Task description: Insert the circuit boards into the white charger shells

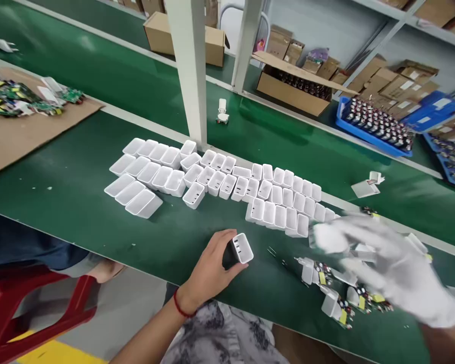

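My left hand (212, 268), bare with a red cord at the wrist, holds a small white plastic housing (243, 248) between thumb and fingers. The housing is open at the top, with dark slots inside. My right hand (390, 268) wears a white glove and is smeared by motion at the right; whether its fingers hold anything is unclear. Under and beside it lie several circuit boards with yellow parts and white pieces (341, 302). Beyond my hands stand rows of similar white housings (216, 181), open side up, on the green bench (167, 242).
Cardboard with a heap of circuit boards (18, 98) lies at the left. A white post (189, 76) rises behind the rows. Farther back are an open carton (291, 93) and a blue tray of parts (375, 126). A person sits near a red stool (41, 303).
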A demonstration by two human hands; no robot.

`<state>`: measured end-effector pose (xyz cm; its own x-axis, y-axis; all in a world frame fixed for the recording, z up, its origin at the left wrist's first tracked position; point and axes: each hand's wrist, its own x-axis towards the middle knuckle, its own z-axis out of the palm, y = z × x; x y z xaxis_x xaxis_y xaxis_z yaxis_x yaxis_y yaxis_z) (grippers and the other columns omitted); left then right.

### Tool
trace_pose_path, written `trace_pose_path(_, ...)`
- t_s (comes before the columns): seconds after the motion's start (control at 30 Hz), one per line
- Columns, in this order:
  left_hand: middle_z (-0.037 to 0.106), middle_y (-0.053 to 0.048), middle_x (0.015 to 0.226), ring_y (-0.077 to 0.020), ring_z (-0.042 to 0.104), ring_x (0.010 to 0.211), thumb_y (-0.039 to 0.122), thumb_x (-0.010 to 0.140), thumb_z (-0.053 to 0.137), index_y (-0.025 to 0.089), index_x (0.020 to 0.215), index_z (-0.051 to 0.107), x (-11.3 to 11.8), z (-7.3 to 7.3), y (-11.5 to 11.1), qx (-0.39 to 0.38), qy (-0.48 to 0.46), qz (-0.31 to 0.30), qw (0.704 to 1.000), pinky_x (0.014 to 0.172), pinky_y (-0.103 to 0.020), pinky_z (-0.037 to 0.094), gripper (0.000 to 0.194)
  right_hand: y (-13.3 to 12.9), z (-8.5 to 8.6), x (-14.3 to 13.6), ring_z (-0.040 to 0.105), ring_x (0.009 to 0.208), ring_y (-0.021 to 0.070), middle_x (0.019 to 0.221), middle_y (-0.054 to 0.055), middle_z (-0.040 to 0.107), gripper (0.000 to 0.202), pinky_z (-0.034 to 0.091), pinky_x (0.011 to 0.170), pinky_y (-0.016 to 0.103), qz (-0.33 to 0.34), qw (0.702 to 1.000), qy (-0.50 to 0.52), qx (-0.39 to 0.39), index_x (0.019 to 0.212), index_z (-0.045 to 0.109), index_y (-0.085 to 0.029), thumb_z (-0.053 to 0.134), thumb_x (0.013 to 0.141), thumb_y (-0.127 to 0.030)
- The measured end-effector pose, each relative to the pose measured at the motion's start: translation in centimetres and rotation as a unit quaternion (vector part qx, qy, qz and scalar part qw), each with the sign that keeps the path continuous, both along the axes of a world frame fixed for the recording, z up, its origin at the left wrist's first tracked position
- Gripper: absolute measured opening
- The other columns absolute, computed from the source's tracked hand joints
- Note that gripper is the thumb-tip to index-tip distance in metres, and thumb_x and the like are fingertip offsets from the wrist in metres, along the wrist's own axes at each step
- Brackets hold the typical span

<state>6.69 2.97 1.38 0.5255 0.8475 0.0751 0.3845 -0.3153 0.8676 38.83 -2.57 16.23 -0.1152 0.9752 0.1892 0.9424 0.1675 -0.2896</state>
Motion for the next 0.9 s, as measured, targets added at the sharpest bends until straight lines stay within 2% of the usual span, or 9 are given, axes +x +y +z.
trace_pose_path(0.03,0.055,-0.011,0.134,-0.0278,0.056,0.126,0.027,0.087,0.067,0.028,0.134,0.041,-0.2,0.0,-0.1,-0.001,-0.005,-0.009,1.0,0.102,-0.044,0.051,0.054,0.3,-0.3,-2.8,0.065,0.098,0.026,0.116,0.006,0.067,0.047,0.054,0.08,0.045,0.086,0.996,0.03,-0.023,0.132,0.054,-0.037,0.064,0.086,-0.037)
trace_pose_path(0.07,0.055,-0.011,0.135,-0.0279,0.055,0.127,0.027,0.088,0.066,0.028,0.135,0.041,-0.3,0.0,-0.1,-0.005,-0.009,-0.02,1.0,0.102,-0.044,0.051,0.053,0.8,-0.8,-5.4,0.064,0.096,0.027,0.113,0.007,0.066,0.052,0.052,0.082,0.048,0.134,0.99,0.037,-0.024,0.133,0.051,-0.033,0.065,0.083,-0.029)
trace_pose_path(0.13,0.054,-0.01,0.139,-0.0275,0.052,0.13,0.028,0.09,0.063,0.03,0.139,0.038,-0.7,-0.2,-0.1,-0.022,-0.015,-0.041,0.999,0.104,-0.044,0.051,0.055,2.1,-1.8,-9.3,0.06,0.082,0.0241,0.1,0.006,0.065,0.052,0.047,0.081,0.047,0.176,0.984,0.019,-0.037,0.126,0.052,-0.025,0.062,0.075,-0.02)
trace_pose_path(0.23,0.053,-0.008,0.143,-0.0263,0.05,0.133,0.029,0.091,0.063,0.031,0.143,0.034,-1.0,-0.5,-0.2,-0.041,-0.023,-0.052,0.998,0.106,-0.044,0.049,0.06,4.0,-2.8,-12.3,0.052,0.073,0.0193,0.087,0.003,0.06,0.036,0.041,0.077,0.04,0.209,0.974,-0.024,-0.082,0.105,0.059,-0.02,0.06,0.069,-0.019)
trace_pose_path(0.37,0.057,-0.009,0.14,-0.0269,0.051,0.132,0.028,0.09,0.065,0.028,0.141,0.038,-0.9,-0.6,-0.2,-0.03,-0.026,-0.047,0.998,0.107,-0.045,0.048,0.057,5.4,-2.5,-13.2,0.046,0.071,0.0182,0.083,0.001,0.057,0.017,0.033,0.072,0.036,0.214,0.962,-0.095,-0.144,0.086,0.06,-0.021,0.061,0.069,-0.024)
trace_pose_path(0.5,0.059,-0.01,0.137,-0.0287,0.054,0.129,0.028,0.089,0.067,0.028,0.14,0.041,-0.8,-0.7,0.0,-0.017,-0.028,-0.042,0.999,0.106,-0.046,0.048,0.058,6.1,-1.8,-14.0,0.049,0.077,0.0212,0.086,0.003,0.057,0.014,0.031,0.074,0.037,0.214,0.952,-0.144,-0.164,0.084,0.059,-0.02,0.059,0.07,-0.022)
trace_pose_path(0.6,0.059,-0.009,0.138,-0.0277,0.054,0.129,0.029,0.089,0.067,0.028,0.141,0.04,-0.8,-0.9,0.0,-0.008,-0.029,-0.046,0.998,0.106,-0.045,0.048,0.059,6.4,-1.7,-14.5,0.049,0.073,0.0205,0.081,0.003,0.055,0.008,0.031,0.071,0.037,0.225,0.942,-0.175,-0.176,0.079,0.057,-0.02,0.056,0.072,-0.023)
trace_pose_path(0.9,0.058,-0.008,0.139,-0.027,0.052,0.13,0.029,0.09,0.065,0.03,0.143,0.037,-0.8,-1.4,0.1,-0.01,-0.034,-0.052,0.998,0.107,-0.044,0.047,0.06,6.6,-2.0,-14.4,0.05,0.075,0.0208,0.08,0.003,0.055,0.007,0.035,0.073,0.037,0.233,0.945,-0.164,-0.163,0.079,0.057,-0.019,0.056,0.072,-0.023)
